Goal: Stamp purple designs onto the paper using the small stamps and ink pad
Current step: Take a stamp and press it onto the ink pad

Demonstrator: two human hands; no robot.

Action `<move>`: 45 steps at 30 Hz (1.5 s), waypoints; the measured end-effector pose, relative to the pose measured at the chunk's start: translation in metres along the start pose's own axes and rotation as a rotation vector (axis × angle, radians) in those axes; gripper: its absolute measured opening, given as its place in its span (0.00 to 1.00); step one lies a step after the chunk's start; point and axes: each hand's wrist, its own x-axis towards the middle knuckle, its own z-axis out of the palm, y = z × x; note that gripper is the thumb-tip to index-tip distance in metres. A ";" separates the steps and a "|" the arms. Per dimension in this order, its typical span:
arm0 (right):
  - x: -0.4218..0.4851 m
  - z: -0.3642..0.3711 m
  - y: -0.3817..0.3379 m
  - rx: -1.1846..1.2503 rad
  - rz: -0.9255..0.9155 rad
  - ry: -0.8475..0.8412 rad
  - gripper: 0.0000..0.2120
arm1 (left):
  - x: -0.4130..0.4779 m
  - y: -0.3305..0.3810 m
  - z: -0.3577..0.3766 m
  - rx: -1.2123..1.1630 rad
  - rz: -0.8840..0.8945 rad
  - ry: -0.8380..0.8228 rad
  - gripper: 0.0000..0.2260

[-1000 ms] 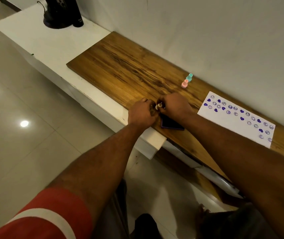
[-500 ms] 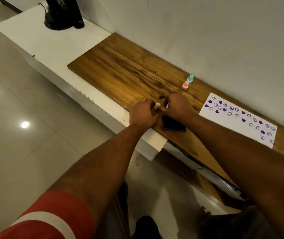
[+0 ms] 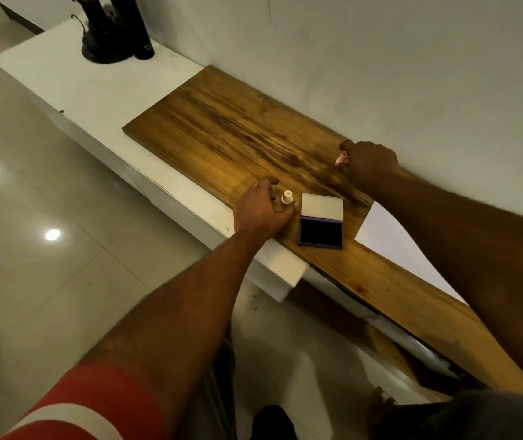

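The purple ink pad [image 3: 320,232] lies open on the wooden board [image 3: 222,134], its pale lid [image 3: 322,207] folded back. Just left of it a small cream stamp [image 3: 287,197] stands upright, and my left hand [image 3: 260,214] curls around it with the fingertips touching its base. My right hand [image 3: 369,163] is far back by the wall, closed around a pink stamp [image 3: 341,159]. The teal stamp is hidden behind that hand. The white paper [image 3: 390,236] lies right of the pad, and my right forearm covers its stamped part.
A white ledge [image 3: 95,90] runs under the board, with a black stand and a black cylinder [image 3: 111,33] at its far end. The wall rises directly behind the board. Glossy floor tiles lie to the left and below.
The ink pad now lies open, where both hands were on it before. My right hand has left the pad and reached back to the pink stamp. My left hand stays by the cream stamp.
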 end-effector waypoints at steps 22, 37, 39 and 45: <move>-0.135 -0.004 -0.005 0.116 0.107 -0.172 0.08 | -0.064 0.084 -0.008 -0.029 0.240 0.014 0.20; -0.224 -0.003 -0.031 0.297 0.186 -0.169 0.11 | -0.173 0.094 0.030 0.017 0.092 -0.130 0.18; -0.223 -0.001 -0.032 0.439 0.236 -0.182 0.10 | -0.171 0.098 0.033 0.028 0.083 -0.133 0.16; -0.220 0.010 -0.029 0.700 0.260 -0.142 0.08 | -0.162 0.093 0.041 0.040 0.057 -0.081 0.12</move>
